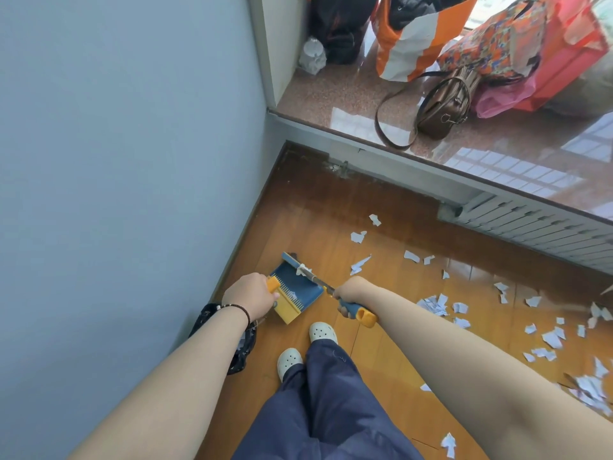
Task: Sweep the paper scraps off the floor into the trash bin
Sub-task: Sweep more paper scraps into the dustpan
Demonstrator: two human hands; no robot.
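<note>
My left hand grips the yellow handle of a blue and yellow dustpan that rests on the wooden floor near the wall. My right hand is closed around the blue and yellow handle of a broom, whose shaft lies across the dustpan's far edge. A few paper bits lie in the pan. Several white paper scraps are scattered over the floor to the right. A bin with a dark patterned bag sits under my left forearm against the wall, mostly hidden.
A grey wall runs along the left. A polished stone ledge at the back holds a brown handbag and several bags. A white radiator sits under the ledge. My feet in white clogs stand just behind the dustpan.
</note>
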